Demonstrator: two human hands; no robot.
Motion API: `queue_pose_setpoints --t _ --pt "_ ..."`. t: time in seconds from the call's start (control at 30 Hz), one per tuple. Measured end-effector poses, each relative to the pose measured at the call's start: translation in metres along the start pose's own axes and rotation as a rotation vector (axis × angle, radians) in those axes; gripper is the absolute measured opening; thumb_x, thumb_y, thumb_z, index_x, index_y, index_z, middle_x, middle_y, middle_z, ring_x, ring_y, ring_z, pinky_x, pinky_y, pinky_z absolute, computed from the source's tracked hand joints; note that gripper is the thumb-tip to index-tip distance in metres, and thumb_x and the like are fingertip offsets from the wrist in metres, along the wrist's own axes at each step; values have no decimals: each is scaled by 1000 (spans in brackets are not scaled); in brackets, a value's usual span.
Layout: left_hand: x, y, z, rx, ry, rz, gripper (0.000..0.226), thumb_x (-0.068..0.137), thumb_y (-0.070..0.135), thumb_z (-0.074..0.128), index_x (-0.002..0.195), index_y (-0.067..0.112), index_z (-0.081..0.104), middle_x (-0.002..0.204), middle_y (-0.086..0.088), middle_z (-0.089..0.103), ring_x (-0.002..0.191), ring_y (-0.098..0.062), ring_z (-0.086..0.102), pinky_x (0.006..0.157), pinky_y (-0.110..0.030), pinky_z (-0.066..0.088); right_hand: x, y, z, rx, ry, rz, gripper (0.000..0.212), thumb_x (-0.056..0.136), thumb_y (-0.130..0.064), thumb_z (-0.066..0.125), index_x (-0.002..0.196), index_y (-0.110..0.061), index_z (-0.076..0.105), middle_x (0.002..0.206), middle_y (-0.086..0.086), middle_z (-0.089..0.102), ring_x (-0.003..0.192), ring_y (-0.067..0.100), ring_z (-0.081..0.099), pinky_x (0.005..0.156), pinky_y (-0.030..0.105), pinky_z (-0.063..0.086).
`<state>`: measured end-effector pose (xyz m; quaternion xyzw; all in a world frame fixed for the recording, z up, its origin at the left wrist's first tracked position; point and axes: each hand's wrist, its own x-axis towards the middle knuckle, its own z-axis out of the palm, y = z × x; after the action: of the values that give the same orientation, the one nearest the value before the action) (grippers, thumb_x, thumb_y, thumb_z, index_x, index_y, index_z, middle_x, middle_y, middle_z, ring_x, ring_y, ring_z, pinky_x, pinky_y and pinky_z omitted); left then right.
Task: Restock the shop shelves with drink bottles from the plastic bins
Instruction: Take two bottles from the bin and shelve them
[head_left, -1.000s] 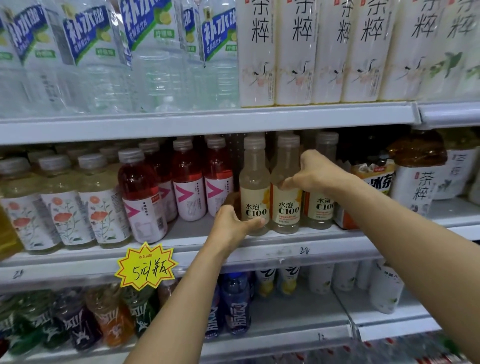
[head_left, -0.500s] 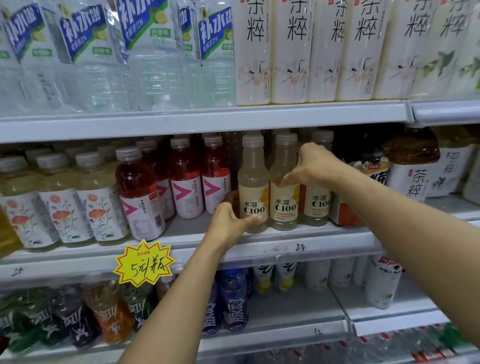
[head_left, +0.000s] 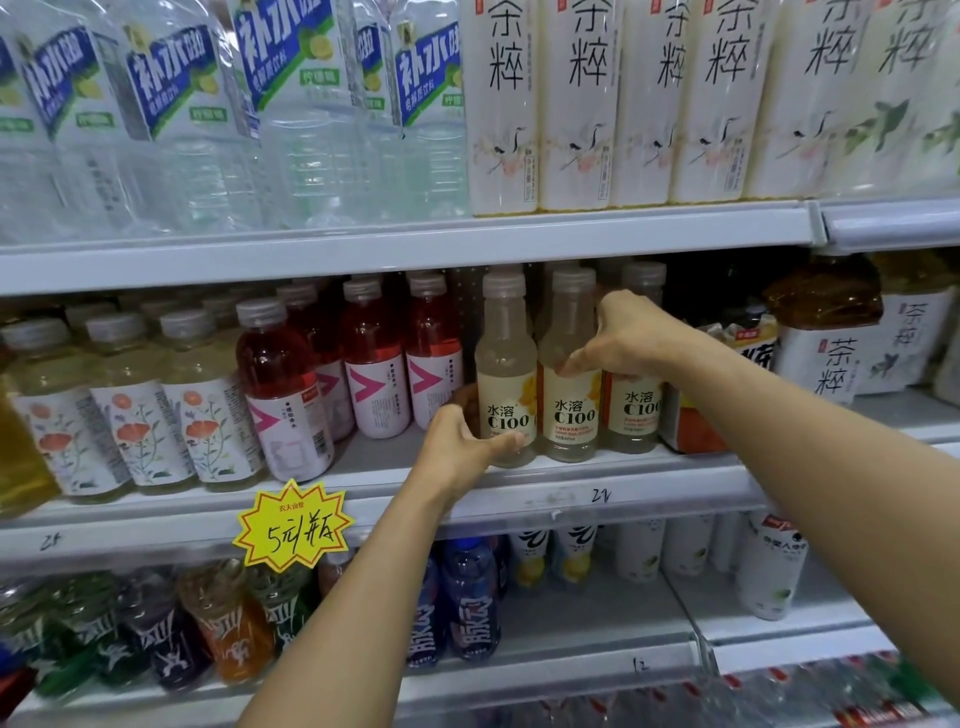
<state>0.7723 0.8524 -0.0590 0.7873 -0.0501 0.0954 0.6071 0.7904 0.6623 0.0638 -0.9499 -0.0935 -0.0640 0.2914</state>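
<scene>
Left grip: my left hand (head_left: 457, 447) is clamped low on the left C100 bottle (head_left: 506, 374), at the near edge of the middle shelf (head_left: 571, 488).
Right grip: my right hand (head_left: 618, 338) pinches the middle C100 bottle (head_left: 569, 415) at its shoulder.
Progress: three C100s front the row; the bins are out of view, so I can't judge what's left.

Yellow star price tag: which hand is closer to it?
Left. The left hand, gripping the leftmost C100 bottle, is up and right of the price tag; the right hand, on the middle C100 bottle, is higher, farther right.
</scene>
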Motion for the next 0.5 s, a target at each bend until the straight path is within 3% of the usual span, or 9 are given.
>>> queue_pose_setpoints --t 0.13,0.3,0.4,0.5 --pt "-1 1 0 21 13 -5 59 80 16 82 129 21 50 104 15 67 95 4 62 61 -4 48 0 0 2 16 -6 2 36 74 -28 85 96 -11 61 83 6 64 66 20 63 55 29 50" --pt "-3 5 2 12 20 2 58 81 7 79 129 19 49 105 9 68 93 3 63 61 -5 49 -6 -2 11 74 50 4 30 81 -21 80 85 -16 50 88 6 62 69 19 64 51 27 51" --pt "0 3 4 17 53 15 67 71 13 88 126 21 51 104 5 72 96 -8 69 73 -15 56 -11 -1 17 107 59 13 31 84 -21 77 86 -17 46 94 8 63 72 22 66 59 35 58" --pt "-4 7 7 44 94 44 73 63 20 94 124 21 54 103 4 73 95 -7 71 74 -18 57 -24 3 20 69 145 -2 34 86 -27 75 102 -13 49 110 9 62 95 29 65 80 43 57"
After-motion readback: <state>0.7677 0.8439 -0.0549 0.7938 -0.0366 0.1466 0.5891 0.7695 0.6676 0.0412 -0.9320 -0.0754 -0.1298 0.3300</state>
